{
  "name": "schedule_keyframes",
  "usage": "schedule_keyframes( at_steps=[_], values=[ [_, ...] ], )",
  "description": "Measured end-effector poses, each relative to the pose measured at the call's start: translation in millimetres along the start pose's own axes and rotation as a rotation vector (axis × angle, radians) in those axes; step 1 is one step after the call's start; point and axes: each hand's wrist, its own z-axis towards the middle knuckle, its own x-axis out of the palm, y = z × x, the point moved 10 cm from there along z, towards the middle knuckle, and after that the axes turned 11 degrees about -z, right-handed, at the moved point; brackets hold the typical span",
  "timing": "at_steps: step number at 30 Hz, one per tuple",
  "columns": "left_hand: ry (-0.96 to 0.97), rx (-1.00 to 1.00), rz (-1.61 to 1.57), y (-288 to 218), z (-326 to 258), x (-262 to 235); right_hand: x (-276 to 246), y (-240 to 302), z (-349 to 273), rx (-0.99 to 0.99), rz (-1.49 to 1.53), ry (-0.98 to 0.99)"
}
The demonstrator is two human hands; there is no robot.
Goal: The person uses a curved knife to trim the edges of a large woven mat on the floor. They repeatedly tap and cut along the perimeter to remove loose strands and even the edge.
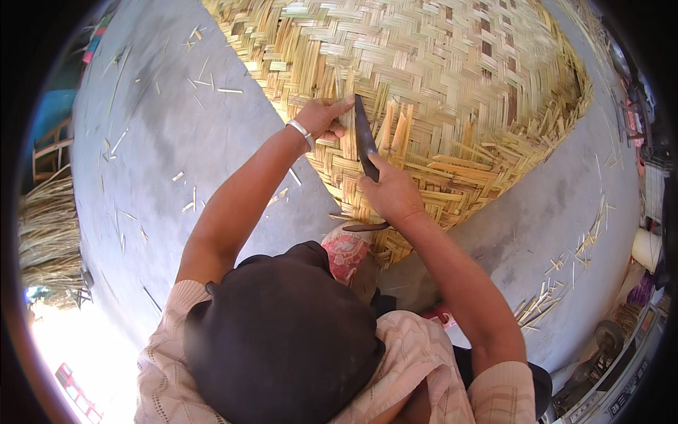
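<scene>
We see a grey floor (176,141), smooth but smudged with darker patches, and scattered with pale strips (229,90) on the left and more in a loose heap on the right. The mat (424,78) lies directly on it, filling the upper middle of our view and running past the top edge; its weave is yellow and pale green with some brown bands, and loose ends stand up near the corner closest to the person.

Along the left side we make out a bundle of stalks (49,233), a wooden frame (51,150) above it and something blue (60,109) higher up; below, the room is washed out by bright light. At the right rim we find a pale container (646,249), purple cloth (640,291) and, lower down, a wheel (607,336) beside a pale panel (628,392).

As for writing, we see dark characters on that panel, small and bent by the lens; we spot no label on the mat or the knife (364,131).

The right grip (392,189) is clamped on the dark knife, its blade over the mat. The left grip (323,119), below a silver bangle (301,134), is at the mat near the blade's tip, fingers curled; we cannot tell whether it pinches a strip.
</scene>
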Motion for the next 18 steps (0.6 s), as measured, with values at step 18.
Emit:
schedule_keyframes(
  at_steps=[18],
  values=[
    [0.008,-0.444,0.007,33,-26,12,-5,2,12,0.019,-0.078,-0.047]
  ],
)
